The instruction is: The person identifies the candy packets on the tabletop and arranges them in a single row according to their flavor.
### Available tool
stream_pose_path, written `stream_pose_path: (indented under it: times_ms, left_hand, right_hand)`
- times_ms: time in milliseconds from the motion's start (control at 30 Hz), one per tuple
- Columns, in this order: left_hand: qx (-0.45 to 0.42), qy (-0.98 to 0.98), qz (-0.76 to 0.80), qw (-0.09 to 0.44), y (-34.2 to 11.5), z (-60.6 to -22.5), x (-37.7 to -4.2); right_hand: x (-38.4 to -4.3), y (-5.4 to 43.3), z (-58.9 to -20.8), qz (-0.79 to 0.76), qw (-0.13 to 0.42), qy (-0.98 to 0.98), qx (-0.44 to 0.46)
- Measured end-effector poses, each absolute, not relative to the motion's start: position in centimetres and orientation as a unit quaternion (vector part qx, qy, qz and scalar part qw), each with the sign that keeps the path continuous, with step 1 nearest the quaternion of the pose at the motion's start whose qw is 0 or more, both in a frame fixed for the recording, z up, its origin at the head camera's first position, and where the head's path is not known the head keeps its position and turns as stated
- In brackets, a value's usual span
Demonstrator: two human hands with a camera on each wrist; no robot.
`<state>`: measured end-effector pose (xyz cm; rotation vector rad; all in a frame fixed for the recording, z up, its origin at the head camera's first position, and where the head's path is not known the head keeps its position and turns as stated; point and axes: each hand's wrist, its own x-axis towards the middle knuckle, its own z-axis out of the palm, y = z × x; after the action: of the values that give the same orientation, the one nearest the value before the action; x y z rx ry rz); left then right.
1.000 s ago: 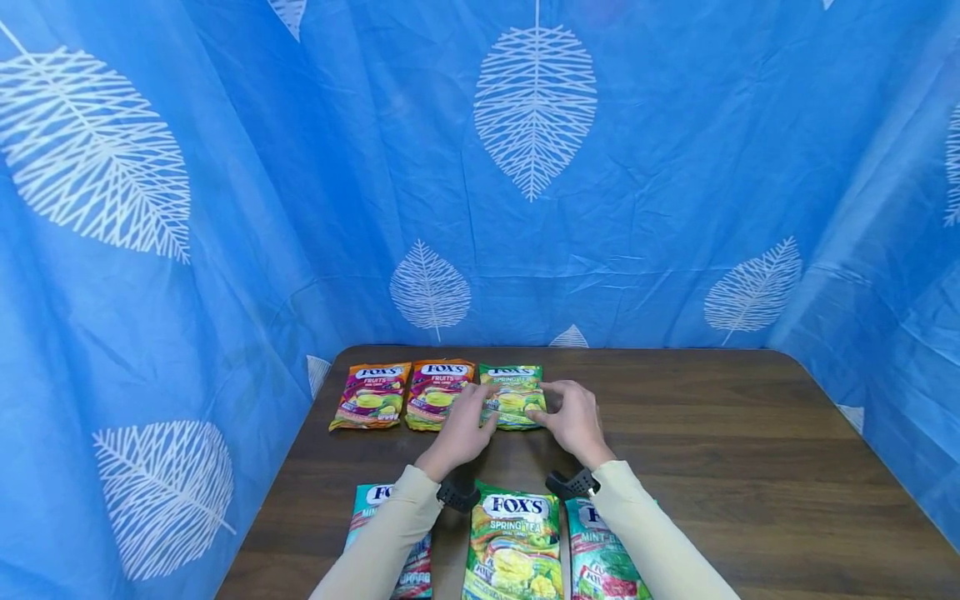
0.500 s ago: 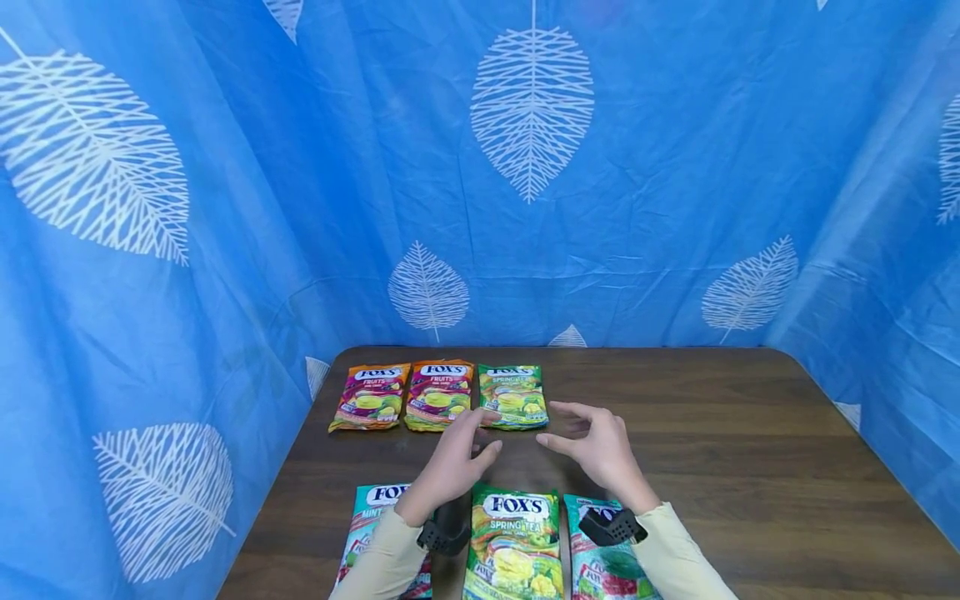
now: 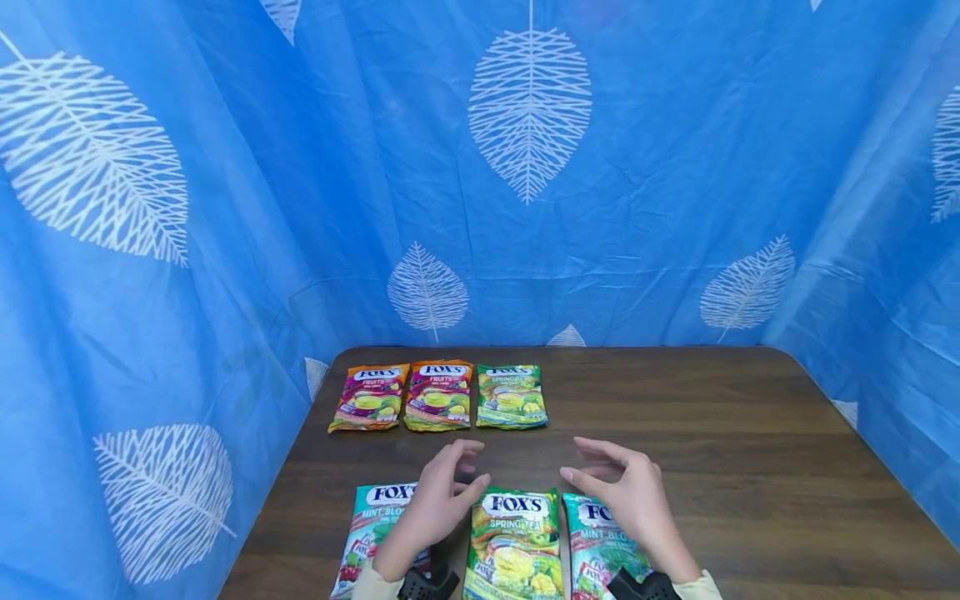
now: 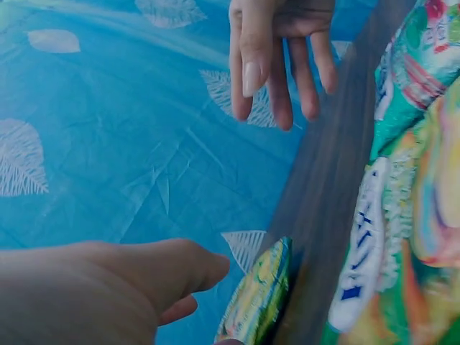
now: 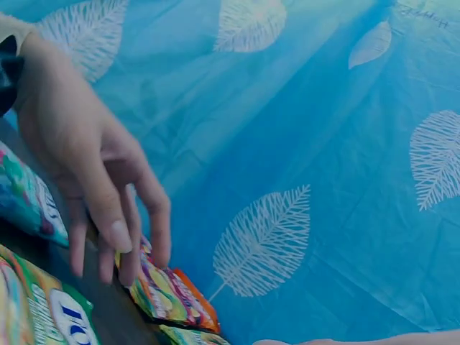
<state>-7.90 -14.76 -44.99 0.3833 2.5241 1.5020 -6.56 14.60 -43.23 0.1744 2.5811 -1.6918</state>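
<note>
My left hand hovers between a teal mint candy bag and the near green spring tea candy bag, its fingers loosely bent around nothing. On the other side, my right hand is held over the second teal mint bag, thumb and fingers apart and holding nothing. The left wrist view shows the right hand with relaxed fingers, above the table beside the near green bag. In the right wrist view the left hand's fingers hang loosely. Both forearms partly cover the teal bags.
Along the table's back left lie two orange fruits candy bags and a smaller green spring tea bag, side by side. A blue curtain with white leaf prints rises behind the table and on both sides.
Both hands have drawn back toward me from the small green bag in the back row and spread farther apart. That bag stays where it was.
</note>
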Motion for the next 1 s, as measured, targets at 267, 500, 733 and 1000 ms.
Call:
stream_pose_path:
  times_ms: [267, 500, 733, 1000]
  left_hand:
    - [0.117, 0.846, 0.512, 0.093, -15.3, -46.4, -5.5]
    - [0.112, 0.843, 0.515, 0.112, -15.1, -47.2, -3.6]
    - [0.093, 0.831, 0.531, 0.136, -15.5, -47.5, -2.8]
    - [0.072, 0.812, 0.554, 0.172, -15.2, -48.2, -2.3]
  right_hand:
    - [-4.2, 13.5, -44.3, -0.553, 0.037, 0.83, 0.064]
    - [-2.9, 12.6, -44.9, -0.573, 0.074, 0.814, 0.065]
    - [-2.3, 12.1, -45.4, -0.559, 0.101, 0.822, 0.035]
    - [-1.8, 11.8, -46.3, -0.532, 0.1, 0.841, 0.019]
